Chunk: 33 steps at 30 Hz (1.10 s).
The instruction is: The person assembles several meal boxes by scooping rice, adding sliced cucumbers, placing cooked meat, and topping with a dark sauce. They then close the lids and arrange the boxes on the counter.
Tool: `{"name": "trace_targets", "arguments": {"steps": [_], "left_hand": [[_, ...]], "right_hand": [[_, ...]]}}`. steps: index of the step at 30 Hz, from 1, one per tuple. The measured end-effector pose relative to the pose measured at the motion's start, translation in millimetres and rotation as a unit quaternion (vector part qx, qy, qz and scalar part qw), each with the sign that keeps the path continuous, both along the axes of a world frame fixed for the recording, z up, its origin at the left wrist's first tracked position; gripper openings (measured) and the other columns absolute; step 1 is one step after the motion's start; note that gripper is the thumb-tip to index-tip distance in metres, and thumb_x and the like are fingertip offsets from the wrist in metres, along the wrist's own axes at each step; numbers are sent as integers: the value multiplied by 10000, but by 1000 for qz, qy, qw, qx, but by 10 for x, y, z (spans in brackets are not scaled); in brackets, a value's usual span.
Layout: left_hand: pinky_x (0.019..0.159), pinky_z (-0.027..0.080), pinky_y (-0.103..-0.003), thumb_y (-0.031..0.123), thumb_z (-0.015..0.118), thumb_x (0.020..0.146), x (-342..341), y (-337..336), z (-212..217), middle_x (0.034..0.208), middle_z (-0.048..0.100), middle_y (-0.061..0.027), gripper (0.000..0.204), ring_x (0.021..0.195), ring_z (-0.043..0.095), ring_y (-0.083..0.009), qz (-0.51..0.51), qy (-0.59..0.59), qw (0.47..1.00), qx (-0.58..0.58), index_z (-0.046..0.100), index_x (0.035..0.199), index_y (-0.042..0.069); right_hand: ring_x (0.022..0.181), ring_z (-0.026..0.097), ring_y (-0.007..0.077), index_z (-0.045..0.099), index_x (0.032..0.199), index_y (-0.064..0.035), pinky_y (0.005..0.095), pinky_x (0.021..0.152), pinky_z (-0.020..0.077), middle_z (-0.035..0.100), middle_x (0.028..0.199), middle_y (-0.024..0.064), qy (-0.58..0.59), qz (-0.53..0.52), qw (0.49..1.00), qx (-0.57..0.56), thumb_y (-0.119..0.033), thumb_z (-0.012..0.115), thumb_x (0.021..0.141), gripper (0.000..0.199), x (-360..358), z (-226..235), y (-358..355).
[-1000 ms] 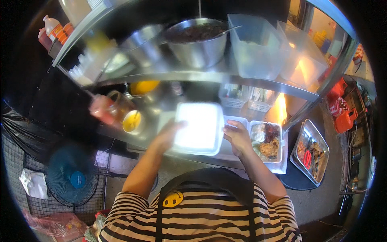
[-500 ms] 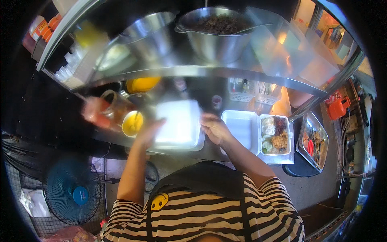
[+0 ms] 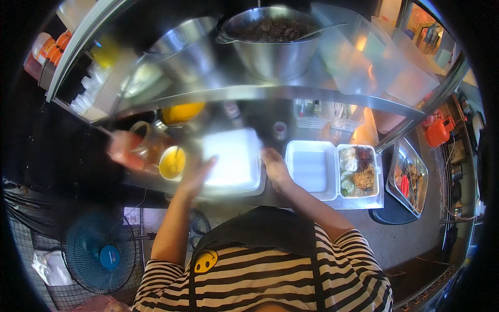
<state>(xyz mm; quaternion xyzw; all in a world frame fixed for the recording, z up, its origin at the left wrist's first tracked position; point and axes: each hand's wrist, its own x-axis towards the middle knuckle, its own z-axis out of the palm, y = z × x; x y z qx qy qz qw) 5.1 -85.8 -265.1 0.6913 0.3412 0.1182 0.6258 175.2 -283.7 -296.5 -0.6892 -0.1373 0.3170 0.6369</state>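
Two bare hands frame a closed white foam box [image 3: 232,161] on the steel counter [image 3: 291,197]. Compared with a second ago, box and hands sit further left in view. Left hand [image 3: 195,174] presses its left edge, fingers spread; right hand [image 3: 274,166] grips the right edge. Just right lies an open foam box [image 3: 332,169], holding rice and fried food.

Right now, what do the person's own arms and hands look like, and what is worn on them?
Both forearms are bare, and so are the left hand and right hand: no gloves, watch or rings that I can make out. Short sleeves in black and white stripes end above the elbows. The left hand is motion-blurred.
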Motion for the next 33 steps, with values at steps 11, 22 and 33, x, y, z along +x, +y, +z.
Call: {"name": "trace_targets", "arguments": {"steps": [11,22,33], "left_hand": [[893,478,-323,323,683,863,-110,217,269,1180,585,-121,656,1062,576,-198,-22,86,996,1,407,1377,23],[824,512,-343,260,686,843,1156,-320,743,1104,617,-177,441,1065,606,-259,-166,33,887,430,587,1211,38],[949,464,-409,273,740,732,2462,-823,-221,1164,598,-192,571,1096,575,-358,-284,190,803,488,562,1252,120]], "right_hand": [[1304,346,285,411,1384,-84,448,1061,289,412,1401,144,115,98,988,42,-509,385,976,589,-253,-127,63],[1160,506,229,427,1373,-79,345,956,414,521,1298,123,75,326,941,-44,-450,472,966,552,40,434,-784],[909,588,149,577,1185,-30,284,833,475,622,1048,50,24,83,996,-6,-188,568,950,284,285,631,-2176]]}}
